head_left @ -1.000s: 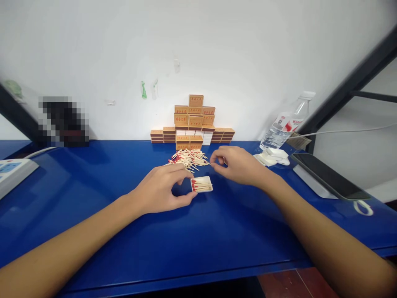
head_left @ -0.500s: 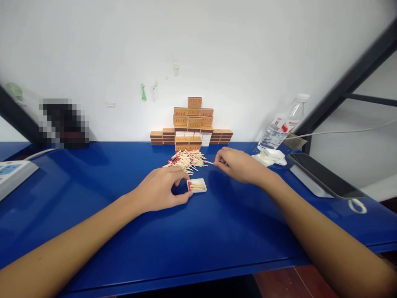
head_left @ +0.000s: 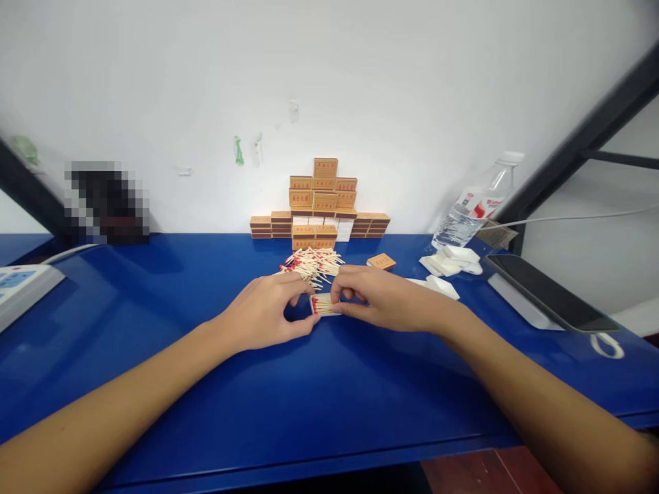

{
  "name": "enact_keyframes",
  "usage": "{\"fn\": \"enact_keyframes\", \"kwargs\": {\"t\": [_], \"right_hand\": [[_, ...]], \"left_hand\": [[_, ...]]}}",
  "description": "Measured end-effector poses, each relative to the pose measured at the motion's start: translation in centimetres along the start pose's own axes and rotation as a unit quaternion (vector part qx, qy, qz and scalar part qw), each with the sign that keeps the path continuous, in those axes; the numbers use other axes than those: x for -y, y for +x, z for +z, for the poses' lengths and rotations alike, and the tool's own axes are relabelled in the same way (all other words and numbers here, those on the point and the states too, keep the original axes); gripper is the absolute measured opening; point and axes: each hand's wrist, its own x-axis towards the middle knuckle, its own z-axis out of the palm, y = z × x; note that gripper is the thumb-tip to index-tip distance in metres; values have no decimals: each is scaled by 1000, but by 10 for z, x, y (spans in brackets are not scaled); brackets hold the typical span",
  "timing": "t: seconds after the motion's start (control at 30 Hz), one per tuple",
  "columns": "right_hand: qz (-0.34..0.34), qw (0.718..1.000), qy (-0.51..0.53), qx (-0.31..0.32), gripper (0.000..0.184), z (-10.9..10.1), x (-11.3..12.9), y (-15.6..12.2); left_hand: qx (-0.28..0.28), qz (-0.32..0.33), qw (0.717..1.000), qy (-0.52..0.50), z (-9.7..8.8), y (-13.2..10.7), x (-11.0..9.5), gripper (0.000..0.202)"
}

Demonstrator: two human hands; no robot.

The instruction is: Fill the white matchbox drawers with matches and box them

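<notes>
My left hand (head_left: 270,312) grips the left end of a small white matchbox tray (head_left: 322,296) between thumb and fingers, keeping it on the blue table. Several red-tipped matches (head_left: 322,306) lie in the tray, heads to the left. My right hand (head_left: 384,296) is at the tray's right end, thumb and forefinger pinched over the matches; the match in its grasp is mostly hidden by the fingers. Just behind the tray lies a loose heap of matches (head_left: 314,263). An orange matchbox sleeve (head_left: 382,261) rests beyond my right hand.
Stacked matchboxes (head_left: 324,200) stand against the wall behind the heap. White trays (head_left: 443,287) lie right of my right hand. Farther right are white objects (head_left: 453,261), a tilted water bottle (head_left: 471,206) and a phone (head_left: 548,291) on a stand. A white device (head_left: 31,285) sits at left.
My right hand has moved left and nearer, bringing a match from the heap's right side to the tray. The sleeve and white trays behind it now show. My left hand stays put.
</notes>
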Motion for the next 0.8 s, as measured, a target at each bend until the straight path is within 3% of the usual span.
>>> {"fn": "enact_keyframes", "kwargs": {"t": [0.43, 0.63, 0.8], "right_hand": [[10, 1000, 12, -14, 13, 8, 0, 4], [8, 1000, 2, -10, 6, 5, -4, 3], [15, 1000, -1, -11, 10, 2, -1, 1]], "left_hand": [[-5, 6, 1000, 7, 0, -1, 0, 25], [-9, 1, 1000, 3, -1, -1, 0, 25], [-9, 4, 1000, 6, -1, -1, 0, 25]]}}
